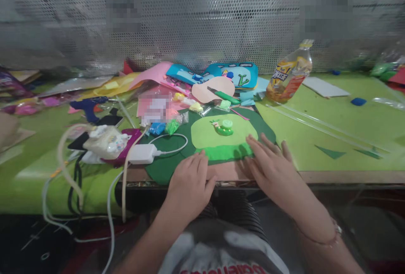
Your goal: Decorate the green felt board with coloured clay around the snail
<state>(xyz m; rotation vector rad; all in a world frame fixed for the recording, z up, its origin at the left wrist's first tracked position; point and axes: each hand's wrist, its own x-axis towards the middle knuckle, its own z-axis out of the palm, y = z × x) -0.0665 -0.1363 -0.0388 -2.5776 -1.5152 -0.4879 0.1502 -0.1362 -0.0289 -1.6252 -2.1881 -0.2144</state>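
Note:
A strip of bright green clay [226, 152] lies along the lower edge of a light green paper panel [202, 128]. Above the strip, on that panel, sits a small green clay snail [225, 128] with a pale spiral shell. Dark green paper [265, 124] surrounds the panel. My left hand [190, 181] rests at the strip's left end, its fingers close together and stretched out flat. At the right end, my right hand [274, 166] has its fingers spread, the fingertips on or just over the panel's edge. Neither hand visibly grips anything.
A power strip [131, 147] with a white charger [142, 154] and cables stands at left, near a blue glue gun [90, 107]. Behind lie a green cutter [223, 96], clay packets [172, 126] and blue decorated pieces [234, 73]. A bottle [289, 73] stands at back right.

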